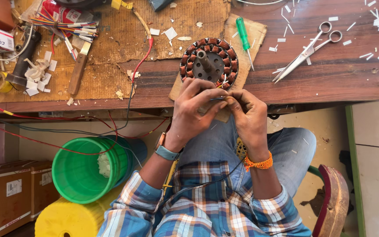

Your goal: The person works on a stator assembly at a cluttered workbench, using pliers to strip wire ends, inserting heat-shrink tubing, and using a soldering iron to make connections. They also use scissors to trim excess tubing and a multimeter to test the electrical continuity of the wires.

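The wooden workbench (338, 74) runs off the frame's top. At its near edge lies a copper-wound stator (209, 62), its near rim hidden behind the fingers. The left hand (192, 110) and right hand (247, 115) meet there, fingertips pinched together on something too small to make out, perhaps a wire.

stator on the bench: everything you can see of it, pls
The stator is a round ring of copper-red wire coils, wound around a dark grey metal hub with small holes and a stubby shaft pointing up. It lies flat on a cardboard scrap at the near edge of the wooden bench. Its near rim is partly hidden by the left hand and right hand, whose fingertips meet there, pinching something thin; exact contact is unclear.
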### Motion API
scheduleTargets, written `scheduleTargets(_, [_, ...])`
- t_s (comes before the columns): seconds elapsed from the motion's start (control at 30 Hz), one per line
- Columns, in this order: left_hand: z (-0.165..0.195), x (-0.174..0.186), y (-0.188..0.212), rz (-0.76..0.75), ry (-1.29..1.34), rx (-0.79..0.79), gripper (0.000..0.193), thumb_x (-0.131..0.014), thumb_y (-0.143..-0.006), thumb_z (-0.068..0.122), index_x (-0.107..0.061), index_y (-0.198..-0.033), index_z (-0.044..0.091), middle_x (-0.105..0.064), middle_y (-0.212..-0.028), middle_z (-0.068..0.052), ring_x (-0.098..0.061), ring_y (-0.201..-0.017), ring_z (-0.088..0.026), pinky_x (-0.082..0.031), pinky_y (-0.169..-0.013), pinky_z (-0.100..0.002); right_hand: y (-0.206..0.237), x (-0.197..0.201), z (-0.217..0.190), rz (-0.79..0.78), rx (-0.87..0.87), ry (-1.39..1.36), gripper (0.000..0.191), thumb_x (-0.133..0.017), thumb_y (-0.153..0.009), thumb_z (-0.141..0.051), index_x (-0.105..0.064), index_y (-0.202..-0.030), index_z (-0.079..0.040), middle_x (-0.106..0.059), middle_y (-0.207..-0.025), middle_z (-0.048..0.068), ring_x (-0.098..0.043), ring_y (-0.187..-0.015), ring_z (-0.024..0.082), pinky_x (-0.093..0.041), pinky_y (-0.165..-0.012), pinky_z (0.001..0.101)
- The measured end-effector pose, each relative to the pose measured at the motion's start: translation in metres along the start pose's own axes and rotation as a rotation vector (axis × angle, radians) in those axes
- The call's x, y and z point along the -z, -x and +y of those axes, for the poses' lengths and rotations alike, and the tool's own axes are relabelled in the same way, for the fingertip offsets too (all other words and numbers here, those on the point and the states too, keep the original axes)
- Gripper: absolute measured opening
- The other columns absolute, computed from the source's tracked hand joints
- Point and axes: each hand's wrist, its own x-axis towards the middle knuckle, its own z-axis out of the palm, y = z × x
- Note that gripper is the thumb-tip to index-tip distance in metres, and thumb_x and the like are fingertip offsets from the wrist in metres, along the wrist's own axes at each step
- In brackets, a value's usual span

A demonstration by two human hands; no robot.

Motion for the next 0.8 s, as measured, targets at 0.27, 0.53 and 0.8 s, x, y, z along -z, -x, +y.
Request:
scheduleTargets(0.27, [-0.001, -0.006, -0.001, -0.062, 0.057, 0.146, 0.013, -0.077, -0.09, 0.011, -0.067, -0.098, 0.007, -0.063, -0.109, -0.006, -0.056, -0.105, -0.027, -0.046, -0.091, -0.038, 0.003, -0.003, -0.005, 0.026, 0.058, 0.172, 0.018, -0.064, -0.106, -0.016, -0.069, -0.11, 0.001, -0.073, -0.098, 0.005, -0.064, -0.091, 0.008, -0.054, -0.083, 0.0244])
scheduleTargets(0.53, [-0.005, -0.005, -0.004, -0.099, 0.164, 0.218, 0.012, -0.076, -0.092, 0.012, -0.067, -0.098, 0.007, -0.063, -0.106, -0.004, -0.053, -0.102, -0.024, -0.045, -0.09, -0.035, 0.005, -0.005, -0.006, 0.034, 0.128, 0.229, 0.018, -0.062, -0.108, -0.016, -0.067, -0.113, 0.0, -0.074, -0.098, 0.006, -0.067, -0.092, 0.01, -0.055, -0.084, 0.0266])
scheduleTargets(0.8, [-0.01, 0.005, -0.004, -0.216, 0.099, 0.114, 0.014, -0.075, -0.094, 0.008, -0.064, -0.102, 0.005, -0.061, -0.102, -0.007, -0.057, -0.103, -0.026, -0.046, -0.092, -0.039, 0.007, -0.007, -0.005, 0.085, 0.195, 0.269, 0.02, -0.064, -0.106, -0.019, -0.069, -0.11, 0.0, -0.075, -0.094, 0.007, -0.068, -0.087, 0.011, -0.055, -0.08, 0.0262])
